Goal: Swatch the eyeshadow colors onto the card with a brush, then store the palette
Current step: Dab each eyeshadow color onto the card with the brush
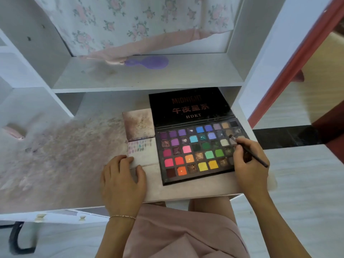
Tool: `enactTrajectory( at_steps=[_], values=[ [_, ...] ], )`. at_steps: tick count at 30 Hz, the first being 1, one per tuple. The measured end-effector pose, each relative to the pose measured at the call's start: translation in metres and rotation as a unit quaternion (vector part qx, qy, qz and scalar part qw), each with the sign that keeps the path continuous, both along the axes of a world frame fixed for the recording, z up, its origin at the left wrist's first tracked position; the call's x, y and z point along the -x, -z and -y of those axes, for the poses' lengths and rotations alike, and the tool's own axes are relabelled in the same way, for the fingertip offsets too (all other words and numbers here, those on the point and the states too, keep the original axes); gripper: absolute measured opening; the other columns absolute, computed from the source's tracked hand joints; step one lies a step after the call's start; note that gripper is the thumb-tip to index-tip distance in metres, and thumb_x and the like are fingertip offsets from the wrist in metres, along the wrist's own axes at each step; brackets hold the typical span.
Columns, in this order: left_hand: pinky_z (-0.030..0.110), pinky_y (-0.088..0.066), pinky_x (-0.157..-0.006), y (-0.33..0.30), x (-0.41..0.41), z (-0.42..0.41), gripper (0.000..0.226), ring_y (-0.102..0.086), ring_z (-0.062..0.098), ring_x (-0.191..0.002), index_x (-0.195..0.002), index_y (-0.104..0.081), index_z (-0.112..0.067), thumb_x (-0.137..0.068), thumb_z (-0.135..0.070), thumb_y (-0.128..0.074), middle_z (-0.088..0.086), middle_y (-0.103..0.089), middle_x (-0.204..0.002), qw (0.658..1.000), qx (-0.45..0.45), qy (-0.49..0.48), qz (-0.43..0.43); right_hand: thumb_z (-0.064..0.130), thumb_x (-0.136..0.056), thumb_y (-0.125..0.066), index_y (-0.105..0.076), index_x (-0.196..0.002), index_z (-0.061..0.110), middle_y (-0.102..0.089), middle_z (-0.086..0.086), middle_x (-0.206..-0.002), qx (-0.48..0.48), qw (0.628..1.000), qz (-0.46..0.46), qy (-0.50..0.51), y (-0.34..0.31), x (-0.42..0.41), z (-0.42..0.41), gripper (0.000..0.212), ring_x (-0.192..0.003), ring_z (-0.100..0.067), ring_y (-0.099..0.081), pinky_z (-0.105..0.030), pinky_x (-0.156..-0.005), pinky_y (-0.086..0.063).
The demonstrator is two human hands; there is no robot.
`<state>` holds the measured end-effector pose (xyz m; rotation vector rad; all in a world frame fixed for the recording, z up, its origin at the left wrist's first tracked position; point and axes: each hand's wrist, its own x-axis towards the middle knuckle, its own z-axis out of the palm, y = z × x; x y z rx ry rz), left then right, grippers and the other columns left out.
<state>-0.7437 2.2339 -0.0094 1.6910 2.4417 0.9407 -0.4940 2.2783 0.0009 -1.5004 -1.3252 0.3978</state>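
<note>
An open black eyeshadow palette (197, 151) with several bright pans lies on the desk, its lid (189, 107) tilted back against the shelf. My right hand (249, 164) grips a thin dark brush (258, 159); the brush head touches a pale pan near the palette's right edge. Left of the palette lies a white card (143, 155) with small rows of colour swatches near its top. My left hand (122, 177) rests on the card's lower left part, fingers spread and gently bent.
A stained card or booklet (138, 123) lies just above the swatch card. The desk surface (61, 157) is smudged with powder. On the shelf above lies a purple hairbrush (149, 61) under floral cloth (130, 23). White shelf walls stand on both sides.
</note>
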Motion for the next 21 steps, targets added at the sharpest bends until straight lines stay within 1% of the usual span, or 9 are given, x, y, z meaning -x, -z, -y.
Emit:
enactTrajectory(
  at_steps=[2,5,8,13,16,21],
  values=[
    [0.050,-0.045,-0.090,0.0025,0.0005,-0.0009,0.035,-0.057,0.037,-0.098,-0.096,-0.063,-0.004,-0.079,-0.028,-0.045,0.016,-0.062,-0.106,1.000,0.002,-0.004,-0.006,0.004,-0.089,-0.051,-0.058,-0.098,0.015,-0.059,-0.001,-0.095,0.012,1.000,-0.014,0.025,0.0001,-0.0053,-0.0020,0.017,-0.085,-0.006,-0.057,-0.010,-0.066,-0.048],
    [0.050,-0.044,-0.089,0.0036,0.0019,-0.0021,0.044,-0.056,0.038,-0.098,-0.097,-0.063,-0.004,-0.079,-0.035,-0.037,0.016,-0.061,-0.107,1.000,0.004,0.001,-0.015,0.006,-0.089,-0.050,-0.057,-0.096,0.021,-0.060,0.002,-0.092,0.022,0.998,-0.030,0.054,0.0006,-0.0062,-0.0025,0.018,-0.083,0.000,-0.057,-0.015,-0.067,-0.048],
    [0.049,-0.043,-0.088,0.0024,0.0015,-0.0025,0.046,-0.055,0.039,-0.099,-0.097,-0.063,-0.004,-0.078,-0.036,-0.036,0.016,-0.061,-0.109,1.000,0.007,-0.004,-0.011,0.007,-0.089,-0.051,-0.055,-0.094,0.024,-0.058,0.009,-0.087,0.034,0.997,-0.036,0.057,0.0018,-0.0055,-0.0031,0.018,-0.081,0.003,-0.057,-0.016,-0.066,-0.047],
    [0.050,-0.044,-0.088,0.0029,0.0010,-0.0025,0.047,-0.055,0.038,-0.098,-0.097,-0.062,-0.005,-0.078,-0.037,-0.035,0.015,-0.060,-0.109,1.000,0.014,-0.006,-0.016,0.007,-0.089,-0.051,-0.053,-0.090,0.022,-0.060,0.000,-0.088,0.055,0.997,-0.025,0.047,0.0022,-0.0059,-0.0053,0.015,-0.078,-0.004,-0.057,-0.019,-0.065,-0.047],
    [0.051,-0.044,-0.088,0.0033,0.0007,-0.0028,0.047,-0.055,0.037,-0.099,-0.097,-0.062,-0.005,-0.078,-0.038,-0.035,0.015,-0.060,-0.109,1.000,0.017,-0.005,-0.019,0.007,-0.089,-0.052,-0.053,-0.089,0.022,-0.059,-0.002,-0.088,0.067,0.996,-0.024,0.047,0.0032,-0.0054,-0.0055,0.015,-0.079,-0.006,-0.056,-0.016,-0.063,-0.044],
    [0.049,-0.044,-0.086,0.0044,0.0007,-0.0033,0.045,-0.055,0.038,-0.098,-0.097,-0.063,-0.006,-0.078,-0.037,-0.036,0.014,-0.061,-0.109,1.000,0.012,-0.010,-0.024,0.006,-0.088,-0.052,-0.052,-0.089,0.023,-0.058,-0.001,-0.087,0.060,0.996,-0.028,0.052,0.0011,-0.0045,-0.0044,0.017,-0.078,-0.004,-0.056,-0.017,-0.063,-0.045]
  ],
)
